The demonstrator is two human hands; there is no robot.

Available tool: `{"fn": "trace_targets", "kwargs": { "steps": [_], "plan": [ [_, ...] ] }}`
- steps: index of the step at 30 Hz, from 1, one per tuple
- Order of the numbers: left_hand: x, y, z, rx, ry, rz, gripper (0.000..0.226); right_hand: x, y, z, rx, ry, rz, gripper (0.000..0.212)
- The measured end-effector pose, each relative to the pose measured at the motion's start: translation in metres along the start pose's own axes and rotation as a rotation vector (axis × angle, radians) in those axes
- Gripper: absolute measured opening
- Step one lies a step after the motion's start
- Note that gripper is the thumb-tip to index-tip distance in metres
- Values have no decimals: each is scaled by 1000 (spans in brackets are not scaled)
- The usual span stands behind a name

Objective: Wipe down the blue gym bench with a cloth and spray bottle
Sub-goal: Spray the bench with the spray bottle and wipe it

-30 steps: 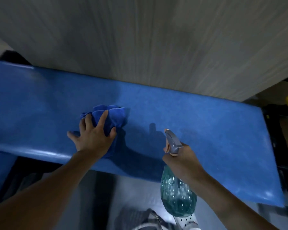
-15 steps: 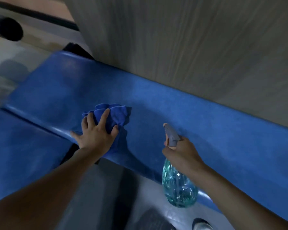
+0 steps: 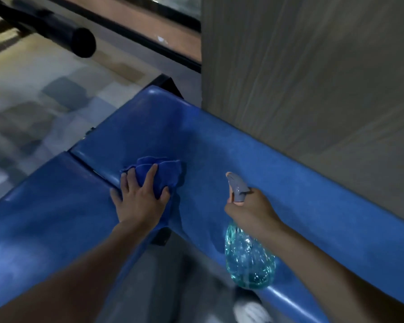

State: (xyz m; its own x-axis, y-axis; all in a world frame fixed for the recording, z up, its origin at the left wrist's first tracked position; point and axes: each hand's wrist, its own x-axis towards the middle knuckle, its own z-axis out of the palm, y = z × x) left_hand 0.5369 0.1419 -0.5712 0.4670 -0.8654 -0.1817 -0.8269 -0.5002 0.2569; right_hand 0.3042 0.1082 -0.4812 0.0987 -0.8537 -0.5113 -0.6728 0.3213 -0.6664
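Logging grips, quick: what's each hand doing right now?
Left hand: open, fingers spread, pressing the blue cloth onto the bench.
Right hand: closed around the spray bottle.

Bench [image 3: 254,164], blue, padded: the main pad is running from lower right to a rounded end at upper left. A second blue pad [image 3: 44,217] is adjoining it at a narrow seam [image 3: 91,169]. Item on it: one crumpled blue cloth [image 3: 166,171], lying on the main pad just beside that seam. Your left hand [image 3: 140,203] is pressing on the cloth, fingers spread.
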Motion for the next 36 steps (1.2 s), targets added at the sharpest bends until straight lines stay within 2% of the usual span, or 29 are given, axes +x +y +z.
{"fn": "trace_targets", "kwargs": {
  "steps": [4,9,13,14,17,19,20,25,28,29,30,32,36],
  "plan": [
    [8,-18,-6,-104,55,-164,68,35,-40,18,-58,-76,-70,34],
    [15,-29,-6,-112,163,-267,64,81,-79,38,-161,-77,-120,18],
    [16,-32,-9,-84,170,-295,64,90,-91,47,-173,-188,-150,6],
    [13,-35,-11,-88,167,-311,64,87,-93,50,-199,-224,-164,1],
    [-2,-53,-17,-105,191,-362,65,67,-97,61,-222,-321,-215,11],
    [-16,-69,-22,-116,197,-411,68,50,-99,72,-217,-388,-265,32],
    [-23,-79,-24,-130,194,-444,69,41,-100,79,-213,-413,-272,36],
    [-73,-143,-31,-152,234,-531,69,1,-97,126,-246,-424,-298,4],
    [-104,-180,-32,-129,221,-549,70,-20,-97,157,-275,-415,-293,23],
    [-113,-190,-33,-121,223,-559,70,-26,-95,166,-296,-403,-299,22],
    [-121,-200,-33,-106,233,-563,69,-32,-93,174,-324,-385,-307,19],
    [-135,-219,-31,-9,273,-505,64,-42,-91,187,-357,-362,-334,29],
    [-160,-248,-23,128,239,-216,61,-63,-93,206,-332,-462,-375,56]
  ]
}}
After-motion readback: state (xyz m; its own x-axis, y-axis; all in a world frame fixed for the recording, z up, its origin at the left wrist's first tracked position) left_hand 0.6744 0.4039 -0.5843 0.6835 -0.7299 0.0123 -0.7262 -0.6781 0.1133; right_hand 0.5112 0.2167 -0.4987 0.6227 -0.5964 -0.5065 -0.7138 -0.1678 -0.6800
